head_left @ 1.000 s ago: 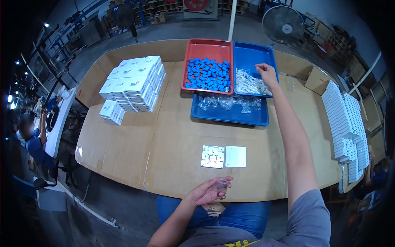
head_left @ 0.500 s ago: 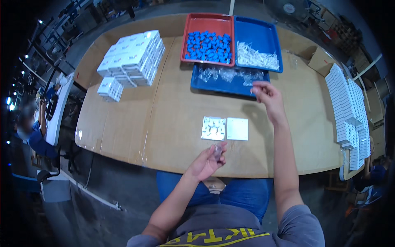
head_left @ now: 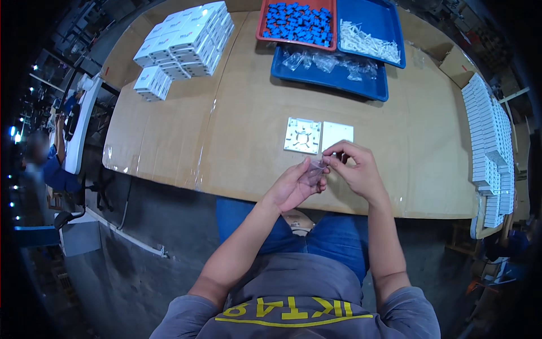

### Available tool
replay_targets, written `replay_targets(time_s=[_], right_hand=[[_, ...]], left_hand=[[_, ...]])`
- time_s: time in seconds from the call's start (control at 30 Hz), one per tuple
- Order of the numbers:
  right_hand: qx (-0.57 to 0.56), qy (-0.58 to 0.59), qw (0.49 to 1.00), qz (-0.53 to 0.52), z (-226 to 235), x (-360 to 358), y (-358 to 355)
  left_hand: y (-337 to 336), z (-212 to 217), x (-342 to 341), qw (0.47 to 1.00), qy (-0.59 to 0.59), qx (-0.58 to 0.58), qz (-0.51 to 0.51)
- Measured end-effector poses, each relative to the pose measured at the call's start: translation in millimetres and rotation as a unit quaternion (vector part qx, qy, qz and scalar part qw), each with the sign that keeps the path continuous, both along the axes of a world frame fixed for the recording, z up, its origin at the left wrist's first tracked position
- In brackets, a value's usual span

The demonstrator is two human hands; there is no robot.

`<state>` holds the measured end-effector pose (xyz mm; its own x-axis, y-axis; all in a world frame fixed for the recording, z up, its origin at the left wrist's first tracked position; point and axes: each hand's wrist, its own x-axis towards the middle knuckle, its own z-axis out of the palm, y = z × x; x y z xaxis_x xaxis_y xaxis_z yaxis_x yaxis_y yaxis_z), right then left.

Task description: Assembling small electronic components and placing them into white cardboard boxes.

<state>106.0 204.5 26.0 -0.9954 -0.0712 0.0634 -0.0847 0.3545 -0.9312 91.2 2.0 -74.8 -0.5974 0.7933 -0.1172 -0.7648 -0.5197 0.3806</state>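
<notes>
My left hand point(head_left: 294, 188) is closed on a small clear plastic bag point(head_left: 313, 173), held above the table's near edge. The fingers of my right hand point(head_left: 355, 169) are pinched at the bag's upper end; whatever lies between the fingertips is too small to make out. Just beyond my hands lies an open white square plastic box half point(head_left: 303, 135) with moulded clips inside. Beside it, on the right, is a flat white square cover point(head_left: 339, 133), partly hidden by my right hand.
Across the table point(head_left: 254, 147) stand a red tray point(head_left: 263, 22) of blue clips, a blue tray point(head_left: 398, 34) of white slender pieces and a lower blue tray point(head_left: 339, 85) with clear bags. White boxes point(head_left: 180, 42) are stacked at left, white square pieces point(head_left: 488, 130) at right.
My right hand has come down from near the trays to the bag in my left hand. The view has tilted, so the table things sit higher in the picture.
</notes>
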Motion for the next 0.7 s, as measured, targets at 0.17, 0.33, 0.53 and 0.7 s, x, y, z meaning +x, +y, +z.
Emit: replay_targets(time_s=[0.17, 0.33, 0.53, 0.7], right_hand=[[0.086, 0.045, 0.989, 0.11, 13, -11, -2], [0.125, 0.052, 0.966, 0.22, 13, -18, -2], [0.03, -0.07, 0.975, 0.209, 12, -20, -6], [0.124, -0.09, 0.95, 0.271, 5, -23, -17]], left_hand=[[-2, 9, 2, 1.0, 0.002, -0.016, -0.003], [-5, 0, 1, 1.0, 0.024, -0.003, -0.019], [-5, 6, 2, 1.0, -0.012, 0.021, -0.015], [-5, 2, 1, 1.0, 0.015, -0.017, 0.005]])
